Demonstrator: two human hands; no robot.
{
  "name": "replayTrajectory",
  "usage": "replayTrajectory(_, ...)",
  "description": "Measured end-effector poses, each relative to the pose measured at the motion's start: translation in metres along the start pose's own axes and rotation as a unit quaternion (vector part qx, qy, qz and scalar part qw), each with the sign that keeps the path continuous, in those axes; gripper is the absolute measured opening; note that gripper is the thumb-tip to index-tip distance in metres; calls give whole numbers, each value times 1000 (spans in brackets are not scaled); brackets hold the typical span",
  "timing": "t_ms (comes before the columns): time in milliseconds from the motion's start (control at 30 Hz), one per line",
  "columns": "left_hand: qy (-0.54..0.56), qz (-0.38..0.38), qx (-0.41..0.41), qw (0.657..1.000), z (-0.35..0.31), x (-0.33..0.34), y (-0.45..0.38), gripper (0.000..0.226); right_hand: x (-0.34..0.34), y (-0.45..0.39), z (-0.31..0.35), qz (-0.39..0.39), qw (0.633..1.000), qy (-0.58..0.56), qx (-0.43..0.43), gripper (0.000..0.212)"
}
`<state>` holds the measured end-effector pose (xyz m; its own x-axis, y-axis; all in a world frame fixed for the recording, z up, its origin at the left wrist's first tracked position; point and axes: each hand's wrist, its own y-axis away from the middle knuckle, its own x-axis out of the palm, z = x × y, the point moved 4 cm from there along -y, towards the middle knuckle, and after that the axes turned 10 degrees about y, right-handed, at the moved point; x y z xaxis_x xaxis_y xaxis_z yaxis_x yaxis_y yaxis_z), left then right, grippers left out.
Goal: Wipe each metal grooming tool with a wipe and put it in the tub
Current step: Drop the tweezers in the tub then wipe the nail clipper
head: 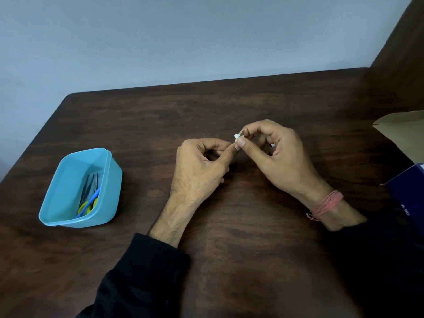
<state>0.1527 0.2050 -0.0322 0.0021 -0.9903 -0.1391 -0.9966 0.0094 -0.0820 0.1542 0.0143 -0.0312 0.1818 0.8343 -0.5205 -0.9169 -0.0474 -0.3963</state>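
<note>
Scene: I see two bare hands meeting at centre frame above a dark wooden table, wall behind.
Right hand: my right hand curls in, thumb and forefinger pinching a small white wad, which I take to be the wipe.
Left hand: my left hand is curled too, its thumb and forefinger tips touching at the wipe; whether they grip a metal tool between them I cannot tell, since nothing metallic shows.
Tub: the blue tub sits at left of frame, well apart from the hands, holding several slim metal tools and one with a blue and yellow handle.
Progress: I judge the job largely done, as no loose tools lie on the table in view.
Risk, dropping: a small item pinched this finely could slip and fall to the table, lost against the dark grain.
Risk, wipe: the wad looks tiny and bunched, so I judge it may clean poorly or tear.
Risk, tub: a careless toss across that gap could miss the rim or tip the light tub.
Surroundings: a tan cardboard flap and a dark blue box sit at the right edge; a pink thread band circles the right wrist.
Obstruction: nothing lies between the hands and the tub.
</note>
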Motion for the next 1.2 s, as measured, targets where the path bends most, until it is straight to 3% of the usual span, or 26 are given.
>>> replayTrajectory(100,4,10,1,1000,-1,0,0,20,-3,1,5,-29,999,-6,-32,2)
replayTrajectory(233,5,5,-4,1000,0,-1,0,19,-1,1,4,-9,1000,4,-19,2)
replayTrajectory(333,22,4,-10,1000,-1,0,-1,18,-5,3,9,-47,998,7,-36,2)
replayTrajectory(467,25,4,-6,1000,-1,-1,1,19,-1,2,6,-14,1000,8,-19,3)
replayTrajectory(567,22,9,-3,1000,-1,-1,0,17,-6,4,10,-49,998,5,-43,3)
replayTrajectory(700,11,5,-7,1000,-1,-1,1,20,-4,4,11,-34,999,8,-37,3)
replayTrajectory(833,25,-6,-9,1000,0,-1,-1,20,-8,7,18,-85,991,69,-73,2)
replayTrajectory(967,25,-12,-9,1000,-1,-2,0,19,-3,4,14,-56,992,98,-54,5)
replayTrajectory(1100,16,-5,-8,1000,1,-1,-1,20,-9,6,16,-89,992,59,-67,5)
replayTrajectory(1200,15,-11,-13,1000,2,-1,-1,21,-7,4,14,-58,993,77,-62,2)
